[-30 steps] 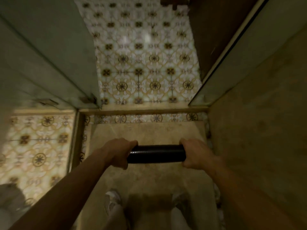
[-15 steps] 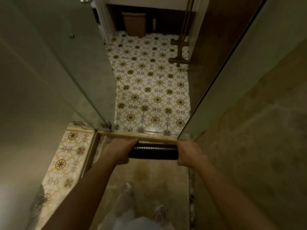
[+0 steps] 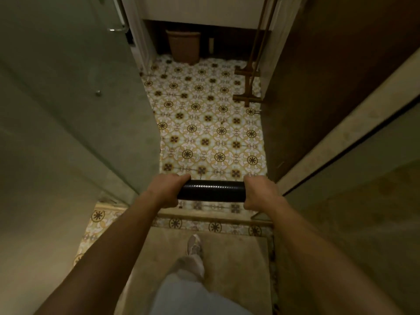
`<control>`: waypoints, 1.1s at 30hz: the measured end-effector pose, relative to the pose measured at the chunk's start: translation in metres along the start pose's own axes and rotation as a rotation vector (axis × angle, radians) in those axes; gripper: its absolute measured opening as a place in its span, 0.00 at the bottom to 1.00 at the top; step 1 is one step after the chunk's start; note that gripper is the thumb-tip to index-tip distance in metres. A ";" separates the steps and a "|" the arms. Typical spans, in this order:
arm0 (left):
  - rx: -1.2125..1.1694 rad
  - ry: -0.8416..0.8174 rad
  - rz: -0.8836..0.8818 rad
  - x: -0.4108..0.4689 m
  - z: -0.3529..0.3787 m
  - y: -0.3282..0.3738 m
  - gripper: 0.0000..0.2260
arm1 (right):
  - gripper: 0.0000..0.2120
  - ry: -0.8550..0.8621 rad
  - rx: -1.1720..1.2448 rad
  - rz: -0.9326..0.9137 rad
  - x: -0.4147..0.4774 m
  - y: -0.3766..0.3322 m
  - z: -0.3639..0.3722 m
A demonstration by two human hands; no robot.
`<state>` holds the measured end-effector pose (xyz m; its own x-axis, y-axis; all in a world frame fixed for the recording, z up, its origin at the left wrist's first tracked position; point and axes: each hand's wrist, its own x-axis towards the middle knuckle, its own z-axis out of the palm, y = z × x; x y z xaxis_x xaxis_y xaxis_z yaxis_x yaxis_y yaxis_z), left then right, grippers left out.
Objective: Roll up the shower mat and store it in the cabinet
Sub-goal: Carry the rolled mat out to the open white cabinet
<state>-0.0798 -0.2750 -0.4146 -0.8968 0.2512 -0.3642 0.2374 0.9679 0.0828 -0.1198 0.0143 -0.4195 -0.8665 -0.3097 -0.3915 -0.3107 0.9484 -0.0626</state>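
Rolling stage complete: shower mat (image 3: 211, 191) wound into a tight dark cylinder, held level over the patterned floor tiles (image 3: 211, 123). Left hand (image 3: 167, 192) and right hand (image 3: 259, 193) clamped around opposite ends. Storage outstanding (no cabinet positively identifiable ahead).

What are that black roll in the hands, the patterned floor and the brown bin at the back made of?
The rolled shower mat, gripped at its ends by the left hand and right hand, looks like black rubber or vinyl: glossy, with a row of small embossed marks catching light. The floor appears to be glazed ceramic tile, shown by its repeating printed motifs, thin joints and sheen. The bin seems matte brown plastic, though that is uncertain.
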 end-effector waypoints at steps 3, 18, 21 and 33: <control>-0.005 0.004 0.022 0.032 -0.025 -0.036 0.25 | 0.24 -0.001 0.020 0.019 0.041 -0.013 -0.027; 0.043 0.086 0.036 0.168 -0.098 -0.126 0.23 | 0.24 0.046 -0.010 0.059 0.189 -0.012 -0.123; 0.044 0.089 0.006 0.199 -0.116 -0.139 0.23 | 0.25 0.064 -0.025 0.026 0.227 -0.005 -0.142; 0.039 0.078 -0.088 0.385 -0.191 -0.169 0.22 | 0.29 0.018 -0.008 -0.029 0.418 0.074 -0.219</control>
<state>-0.5364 -0.3393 -0.3919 -0.9409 0.1667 -0.2948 0.1692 0.9854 0.0173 -0.5905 -0.0593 -0.3865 -0.8640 -0.3384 -0.3728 -0.3389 0.9385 -0.0663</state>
